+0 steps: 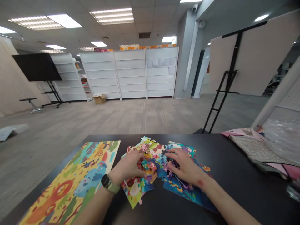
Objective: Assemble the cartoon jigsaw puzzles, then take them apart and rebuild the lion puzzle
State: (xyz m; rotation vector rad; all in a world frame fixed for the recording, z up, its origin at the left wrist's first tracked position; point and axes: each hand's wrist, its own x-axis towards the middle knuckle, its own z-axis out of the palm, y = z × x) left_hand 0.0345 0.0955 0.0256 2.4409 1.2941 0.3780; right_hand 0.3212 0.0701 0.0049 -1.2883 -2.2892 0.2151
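Note:
My left hand [130,166] curves its thumb and fingers around some small jigsaw puzzle pieces [149,165] in the middle of the dark table. Beneath and around it spreads a loose heap of colourful pieces, among them one showing a white bird [135,188]. My right hand [185,165] rests with fingers apart on a second heap, mostly blue and purple puzzle pieces [178,184]. A watch [109,183] is on my left wrist. To the left lies a flat yellow puzzle picture [82,178] with cartoon animals, partly covered by my left forearm.
The black table [236,193] extends to the right, where a patterned fabric item [262,150] and clear plastic wrap [283,134] lie. Beyond stand a board on a black easel [222,93], white shelves [130,73], a screen [37,67] and a cardboard box [99,99].

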